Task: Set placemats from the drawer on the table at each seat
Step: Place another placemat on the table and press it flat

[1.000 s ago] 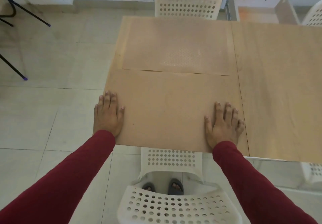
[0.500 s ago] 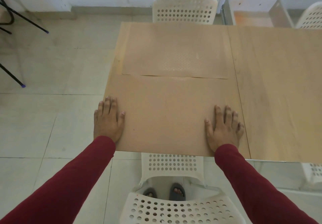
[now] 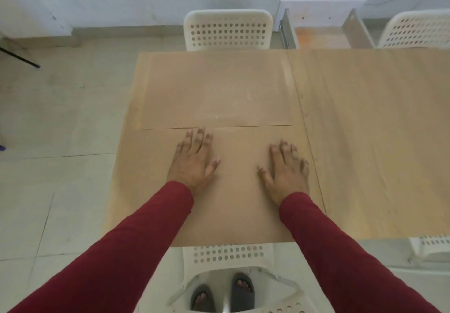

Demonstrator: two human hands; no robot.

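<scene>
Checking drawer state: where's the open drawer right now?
Head view, top right: the open white drawer with the orange-wood bottom sits beyond the light wooden table's far edge, between two white perforated plastic chairs.

head-worn view, looking down, near table (image 3: 365,142)

1. The near placemat (image 3: 233,203) is plain tan-brown, and the far placemat (image 3: 216,91) is the same tan with a faint pale dotted patch at its middle.
2. The table (image 3: 377,142) is light wood with a soft grain.
3. The sleeves (image 3: 136,247) are dark red.
4. The chairs (image 3: 227,29) are off-white, patterned with rows of round holes.
5. The floor (image 3: 60,118) is pale beige tile.
6. The open drawer (image 3: 323,37) has a white front and an orange-tinted bottom.
7. The sandals (image 3: 242,293) are dark grey.
</scene>
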